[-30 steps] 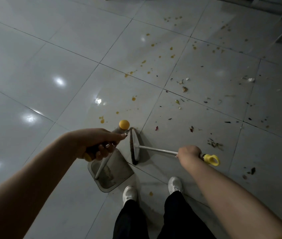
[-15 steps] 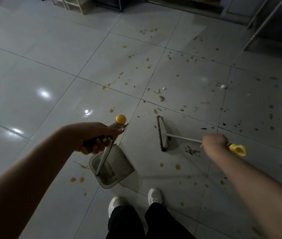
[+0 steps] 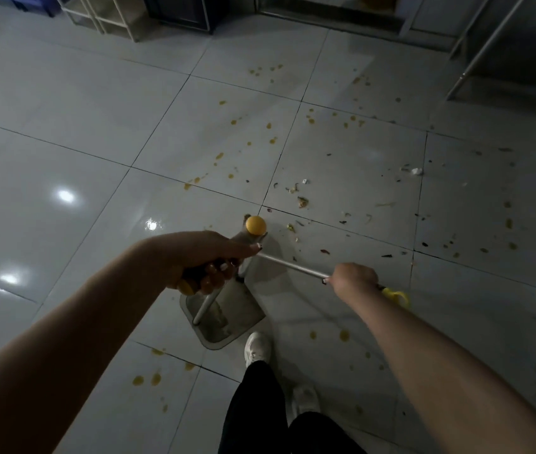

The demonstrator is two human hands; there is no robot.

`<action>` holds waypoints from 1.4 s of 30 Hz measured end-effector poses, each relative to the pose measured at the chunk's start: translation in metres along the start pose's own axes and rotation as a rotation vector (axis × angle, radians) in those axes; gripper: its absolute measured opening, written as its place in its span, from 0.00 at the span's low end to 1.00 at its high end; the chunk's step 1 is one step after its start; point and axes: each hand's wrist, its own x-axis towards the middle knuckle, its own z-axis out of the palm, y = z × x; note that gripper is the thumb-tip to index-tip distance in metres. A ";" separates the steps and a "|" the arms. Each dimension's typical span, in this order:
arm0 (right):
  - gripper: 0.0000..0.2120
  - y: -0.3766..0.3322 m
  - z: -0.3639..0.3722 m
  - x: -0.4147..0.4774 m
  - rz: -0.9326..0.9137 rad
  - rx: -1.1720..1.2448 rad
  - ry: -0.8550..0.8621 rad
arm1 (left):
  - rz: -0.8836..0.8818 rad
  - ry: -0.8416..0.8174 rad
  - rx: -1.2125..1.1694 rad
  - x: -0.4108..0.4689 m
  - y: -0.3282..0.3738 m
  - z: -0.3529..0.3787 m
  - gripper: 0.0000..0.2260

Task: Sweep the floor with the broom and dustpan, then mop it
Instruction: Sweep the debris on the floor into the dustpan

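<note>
My left hand (image 3: 201, 260) grips the dustpan's upright handle, whose yellow knob (image 3: 255, 225) shows just beyond my fingers. The grey dustpan (image 3: 237, 316) rests on the tiled floor below that hand, with dirt inside. My right hand (image 3: 353, 278) is closed on the broom's silver handle (image 3: 292, 265), which has a yellow end loop (image 3: 397, 296) behind the hand. The broom head is mostly hidden behind my left hand, at the dustpan's mouth. Loose debris (image 3: 302, 201) and yellow stains (image 3: 269, 126) dot the tiles ahead.
My two white shoes (image 3: 258, 348) stand just behind the dustpan. A white shelf frame (image 3: 109, 18) and a dark cabinet (image 3: 181, 11) line the far wall. Metal furniture legs (image 3: 476, 60) stand at the far right. More yellow spots (image 3: 145, 380) lie near my feet.
The broom has been drawn left from the open tile to the dustpan's mouth, its head now behind my left hand. The view has tilted up, showing more of the far wall.
</note>
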 end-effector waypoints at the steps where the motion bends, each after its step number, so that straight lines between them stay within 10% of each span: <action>1: 0.18 -0.014 -0.006 0.005 -0.008 0.005 0.000 | -0.006 -0.004 -0.005 0.003 0.005 -0.007 0.15; 18: 0.14 0.004 -0.072 0.072 0.312 -0.258 -0.170 | -0.030 -0.081 -0.059 0.031 0.097 -0.101 0.14; 27: 0.21 0.040 -0.118 0.094 0.349 0.041 -0.117 | -0.023 -0.138 -0.011 0.049 0.145 -0.106 0.14; 42: 0.13 -0.061 -0.178 0.223 -0.018 0.168 0.006 | -0.080 -0.038 -0.017 0.107 0.245 -0.130 0.15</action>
